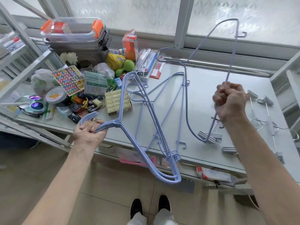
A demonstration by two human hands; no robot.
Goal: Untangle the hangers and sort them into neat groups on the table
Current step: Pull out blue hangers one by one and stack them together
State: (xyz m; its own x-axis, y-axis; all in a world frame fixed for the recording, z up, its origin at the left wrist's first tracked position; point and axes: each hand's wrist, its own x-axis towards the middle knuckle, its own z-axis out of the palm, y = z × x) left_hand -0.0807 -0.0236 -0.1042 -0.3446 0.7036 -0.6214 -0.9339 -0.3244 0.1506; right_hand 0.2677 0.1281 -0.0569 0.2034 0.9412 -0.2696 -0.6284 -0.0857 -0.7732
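Note:
My left hand (pixel 90 133) grips the hooks of a bunch of light blue hangers (pixel 146 143), which hang tilted over the table's front edge. My right hand (pixel 230 101) is closed in a fist around the bar of a single blue hanger (pixel 211 38), held up above the table. More blue hangers (pixel 168 88) lie loose on the grey table (pixel 211 78) between my hands. Metal clip hangers (pixel 266 117) lie at the table's right end, and grey clips (pixel 209 137) lie below my right wrist.
The left half of the table is crowded: stacked clear plastic boxes (pixel 73 33), a sticker sheet (pixel 69 80), toy cars (pixel 86 104), yellow boxes (pixel 117 101), a green plush toy (pixel 125 65). Shelf frames (pixel 24 51) rise at left and right. My feet (pixel 150 207) stand on the tiled floor.

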